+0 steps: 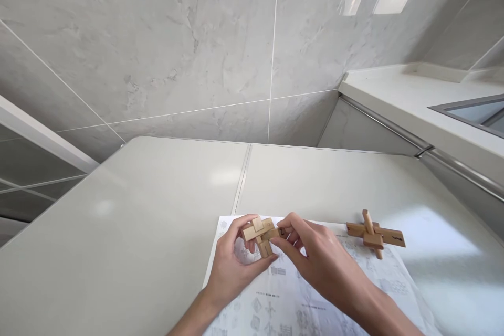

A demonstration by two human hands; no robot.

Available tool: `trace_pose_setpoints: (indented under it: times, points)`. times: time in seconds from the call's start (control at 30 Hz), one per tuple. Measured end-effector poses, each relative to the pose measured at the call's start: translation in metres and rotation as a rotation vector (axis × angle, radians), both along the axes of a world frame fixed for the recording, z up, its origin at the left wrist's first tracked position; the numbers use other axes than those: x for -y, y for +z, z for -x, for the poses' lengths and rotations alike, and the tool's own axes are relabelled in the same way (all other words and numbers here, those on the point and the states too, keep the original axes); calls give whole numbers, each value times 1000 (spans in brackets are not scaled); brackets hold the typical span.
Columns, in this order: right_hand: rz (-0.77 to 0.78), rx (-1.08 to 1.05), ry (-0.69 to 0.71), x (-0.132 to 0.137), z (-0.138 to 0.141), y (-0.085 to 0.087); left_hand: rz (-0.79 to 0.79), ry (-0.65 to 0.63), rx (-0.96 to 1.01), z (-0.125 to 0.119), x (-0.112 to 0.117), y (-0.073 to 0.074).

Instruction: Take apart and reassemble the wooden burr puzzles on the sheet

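A light wooden interlocking puzzle [258,232] made of crossing blocks is held just above a printed sheet. My left hand [232,260] is closed around it, the thumb at its lower end and the fingers behind its upper left side. My right hand [311,244] pinches a wooden puzzle piece [279,232] with a dark mark on its end, which sticks out from the puzzle's right side. How deep this piece sits among the other blocks I cannot tell. Beneath both hands lies the white instruction sheet [271,304], covered in small diagrams and text.
A second, browner wooden cross puzzle [373,235] rests at the sheet's right side. The pale table [157,210] has a seam across it. Grey wall tiles [197,52] rise behind, and a white counter [394,94] with a metal-framed opening stands at the right.
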State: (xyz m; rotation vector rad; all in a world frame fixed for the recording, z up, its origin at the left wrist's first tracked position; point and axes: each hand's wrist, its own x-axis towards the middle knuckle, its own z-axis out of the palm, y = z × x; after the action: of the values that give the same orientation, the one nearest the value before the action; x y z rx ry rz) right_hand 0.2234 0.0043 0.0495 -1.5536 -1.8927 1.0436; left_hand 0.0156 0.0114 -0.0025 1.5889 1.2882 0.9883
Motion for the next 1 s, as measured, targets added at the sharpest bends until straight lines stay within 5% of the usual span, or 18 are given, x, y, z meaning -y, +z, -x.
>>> trace_pose_setpoints:
  times: [0.67, 1.0]
  points:
    - [-226, 127, 93, 9, 7, -7, -328, -77, -99, -1, 0, 4]
    - [-113, 13, 87, 10, 12, -5, -288, -141, -96, 0, 0, -4]
